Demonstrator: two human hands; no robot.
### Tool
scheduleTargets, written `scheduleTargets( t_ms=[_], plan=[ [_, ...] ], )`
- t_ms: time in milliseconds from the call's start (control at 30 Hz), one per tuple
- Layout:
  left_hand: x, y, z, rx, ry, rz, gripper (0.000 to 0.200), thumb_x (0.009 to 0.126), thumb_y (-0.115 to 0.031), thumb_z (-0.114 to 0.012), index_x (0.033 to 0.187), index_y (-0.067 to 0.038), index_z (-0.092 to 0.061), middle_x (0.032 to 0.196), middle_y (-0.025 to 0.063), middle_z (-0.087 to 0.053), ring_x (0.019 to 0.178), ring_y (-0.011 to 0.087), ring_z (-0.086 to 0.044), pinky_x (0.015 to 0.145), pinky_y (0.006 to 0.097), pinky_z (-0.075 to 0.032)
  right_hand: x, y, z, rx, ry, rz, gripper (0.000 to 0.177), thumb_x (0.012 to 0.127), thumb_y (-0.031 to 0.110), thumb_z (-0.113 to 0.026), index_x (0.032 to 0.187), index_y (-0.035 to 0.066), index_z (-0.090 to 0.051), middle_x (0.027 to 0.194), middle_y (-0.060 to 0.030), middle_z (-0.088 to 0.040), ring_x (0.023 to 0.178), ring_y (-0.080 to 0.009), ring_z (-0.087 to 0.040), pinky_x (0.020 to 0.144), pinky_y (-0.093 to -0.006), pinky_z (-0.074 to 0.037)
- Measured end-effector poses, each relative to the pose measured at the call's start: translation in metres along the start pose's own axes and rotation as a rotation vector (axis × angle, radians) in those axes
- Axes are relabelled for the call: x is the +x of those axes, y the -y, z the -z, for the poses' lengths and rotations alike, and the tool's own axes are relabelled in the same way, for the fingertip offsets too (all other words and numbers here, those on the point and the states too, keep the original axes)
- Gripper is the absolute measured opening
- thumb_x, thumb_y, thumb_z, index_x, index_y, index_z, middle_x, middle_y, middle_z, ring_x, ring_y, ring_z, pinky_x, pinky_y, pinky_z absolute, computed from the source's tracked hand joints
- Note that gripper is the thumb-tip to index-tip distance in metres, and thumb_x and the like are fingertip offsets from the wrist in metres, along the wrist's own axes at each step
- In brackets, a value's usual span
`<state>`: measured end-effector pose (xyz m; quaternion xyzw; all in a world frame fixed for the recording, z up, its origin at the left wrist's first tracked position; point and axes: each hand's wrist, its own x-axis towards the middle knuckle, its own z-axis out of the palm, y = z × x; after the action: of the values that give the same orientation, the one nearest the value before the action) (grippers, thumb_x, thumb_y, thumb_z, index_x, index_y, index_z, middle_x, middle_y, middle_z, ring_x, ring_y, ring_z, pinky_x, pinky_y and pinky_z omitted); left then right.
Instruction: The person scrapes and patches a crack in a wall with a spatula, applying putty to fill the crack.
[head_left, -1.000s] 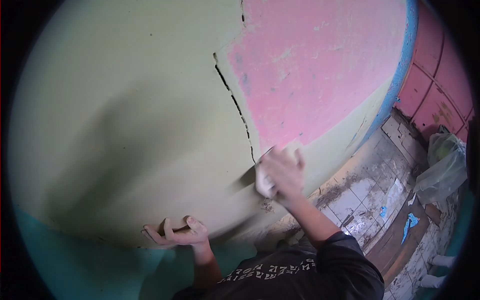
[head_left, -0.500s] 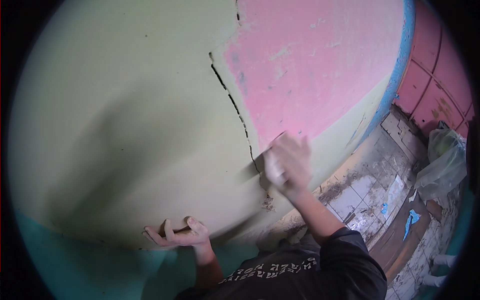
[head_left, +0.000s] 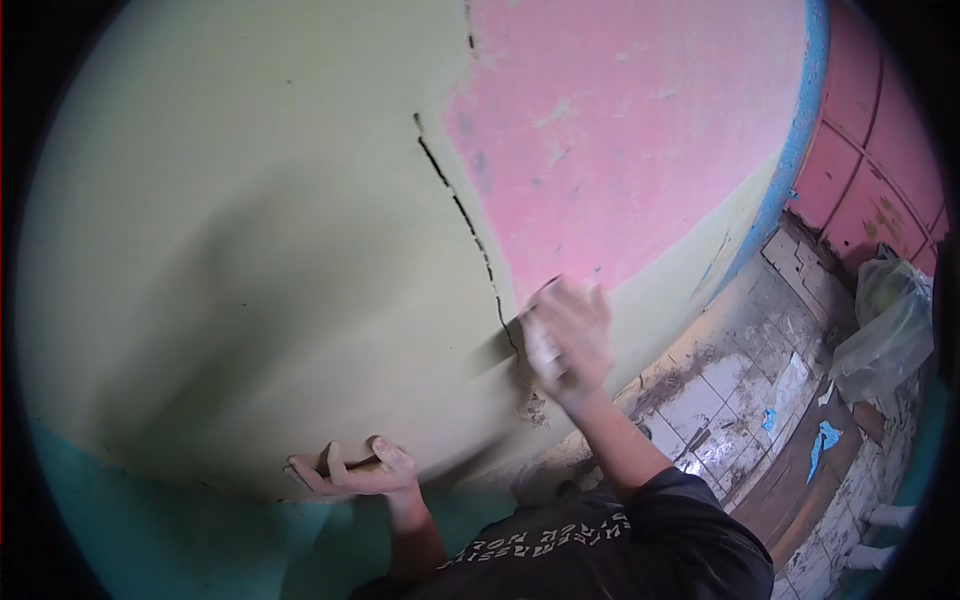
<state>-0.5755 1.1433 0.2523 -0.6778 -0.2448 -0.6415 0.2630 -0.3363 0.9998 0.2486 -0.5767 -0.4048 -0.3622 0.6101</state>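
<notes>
A jagged dark crack [head_left: 468, 222] runs down the pale green wall [head_left: 340, 130], along the edge of a pink patch [head_left: 640, 130]. My right hand [head_left: 572, 340] is at the wall just right of the crack's lower part. Its fingers are closed and smeared by motion, whitish with dust. A thin dark edge shows at the fingertips, but what it belongs to is too blurred to name. Lower left, my left hand [head_left: 370, 476] is at the wall's lower part, palm up, with curled fingers apart. A brownish area in its palm is shadowed, and I see nothing clearly held.
Broken plaster [head_left: 535, 408] lies around the crack's lower end. At right are a dirty tiled floor [head_left: 720, 380], a brown board [head_left: 800, 480], blue scraps [head_left: 824, 440] and a clear plastic bag [head_left: 885, 325]. A blue-edged corner [head_left: 790, 150] borders a red panelled surface [head_left: 875, 130].
My right hand has shifted slightly down and left along the wall, still blurred. My left hand has stayed in place. The view has moved slightly.
</notes>
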Motion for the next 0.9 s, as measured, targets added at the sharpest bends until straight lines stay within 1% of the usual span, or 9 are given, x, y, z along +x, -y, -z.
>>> scheduleTargets(
  t_ms=[67,200,333,467,600,700,733,833,900],
  plan=[
    [-0.001,0.000,0.000,-0.002,-0.005,0.009,0.049,0.104,-0.042,-0.052,0.124,0.002,-0.052,0.152,0.0347,-0.031,0.147,0.0492,-0.027,0.116,0.0679,-0.028,0.001,-0.003,-0.009,-0.042,-0.144,-0.085,0.038,0.106,0.032,-0.051,0.115,0.005,-0.077,0.123,-0.0148,-0.074,0.127,-0.0370,-0.064,0.117,-0.0516,-0.038],
    [-0.001,-0.001,0.000,0.003,0.007,0.005,0.048,0.104,-0.041,-0.053,0.124,0.002,-0.051,0.152,0.0343,-0.031,0.147,0.0495,-0.026,0.115,0.0682,-0.028,-0.008,0.022,0.001,0.130,0.148,0.137,0.022,0.099,0.014,-0.062,0.108,0.000,-0.076,0.118,-0.0179,-0.074,0.120,-0.0393,-0.067,0.111,-0.0518,-0.044],
    [-0.002,0.000,0.000,-0.010,-0.001,0.016,0.048,0.104,-0.041,-0.053,0.125,0.002,-0.051,0.152,0.0341,-0.031,0.147,0.0493,-0.026,0.115,0.0682,-0.028,0.006,-0.003,-0.006,0.028,-0.159,-0.145,0.035,0.106,0.027,-0.053,0.112,0.001,-0.076,0.121,-0.0154,-0.074,0.123,-0.0368,-0.066,0.112,-0.0495,-0.046],
    [0.000,-0.001,0.002,0.010,0.017,-0.001,0.049,0.104,-0.042,-0.053,0.126,0.002,-0.051,0.152,0.0338,-0.031,0.148,0.0490,-0.025,0.115,0.0682,-0.027,0.004,0.017,0.002,0.242,0.247,0.201,0.018,0.094,0.005,-0.065,0.107,-0.002,-0.075,0.115,-0.0196,-0.074,0.118,-0.0402,-0.067,0.107,-0.0488,-0.049],
    [-0.001,0.003,0.000,0.006,0.002,0.000,0.049,0.105,-0.042,-0.052,0.126,0.002,-0.050,0.152,0.0333,-0.031,0.148,0.0487,-0.026,0.115,0.0682,-0.027,0.008,-0.008,-0.006,0.014,-0.134,-0.067,0.036,0.105,0.025,-0.051,0.111,-0.001,-0.075,0.119,-0.0201,-0.074,0.122,-0.0416,-0.066,0.110,-0.0486,-0.048],
    [-0.002,0.000,0.003,0.022,0.015,-0.001,0.049,0.105,-0.042,-0.052,0.125,0.002,-0.051,0.152,0.0332,-0.031,0.148,0.0486,-0.026,0.116,0.0683,-0.026,0.003,0.017,0.002,0.226,0.117,0.092,0.016,0.095,0.005,-0.065,0.105,-0.002,-0.074,0.115,-0.0192,-0.074,0.121,-0.0405,-0.066,0.107,-0.0487,-0.049],
    [-0.002,0.000,0.002,0.025,0.018,-0.002,0.049,0.105,-0.042,-0.052,0.125,0.002,-0.051,0.152,0.0332,-0.031,0.148,0.0486,-0.026,0.116,0.0683,-0.026,0.000,0.012,0.003,0.193,0.150,0.120,0.016,0.095,0.006,-0.064,0.105,-0.002,-0.074,0.115,-0.0197,-0.074,0.121,-0.0404,-0.066,0.106,-0.0483,-0.050],
    [-0.003,0.002,0.000,0.009,-0.002,0.005,0.049,0.105,-0.042,-0.052,0.125,0.002,-0.051,0.152,0.0336,-0.032,0.147,0.0487,-0.026,0.116,0.0685,-0.026,0.009,-0.011,-0.002,0.050,-0.121,-0.040,0.038,0.106,0.028,-0.051,0.111,-0.001,-0.075,0.121,-0.0208,-0.073,0.122,-0.0409,-0.066,0.107,-0.0480,-0.051],
    [-0.001,0.000,0.000,0.006,-0.004,0.008,0.048,0.105,-0.042,-0.052,0.124,0.002,-0.051,0.151,0.0341,-0.032,0.147,0.0487,-0.027,0.115,0.0687,-0.026,0.010,0.007,-0.003,0.058,-0.067,0.014,0.035,0.105,0.025,-0.053,0.109,-0.002,-0.075,0.118,-0.0214,-0.074,0.119,-0.0398,-0.068,0.107,-0.0472,-0.051]
  ],
)
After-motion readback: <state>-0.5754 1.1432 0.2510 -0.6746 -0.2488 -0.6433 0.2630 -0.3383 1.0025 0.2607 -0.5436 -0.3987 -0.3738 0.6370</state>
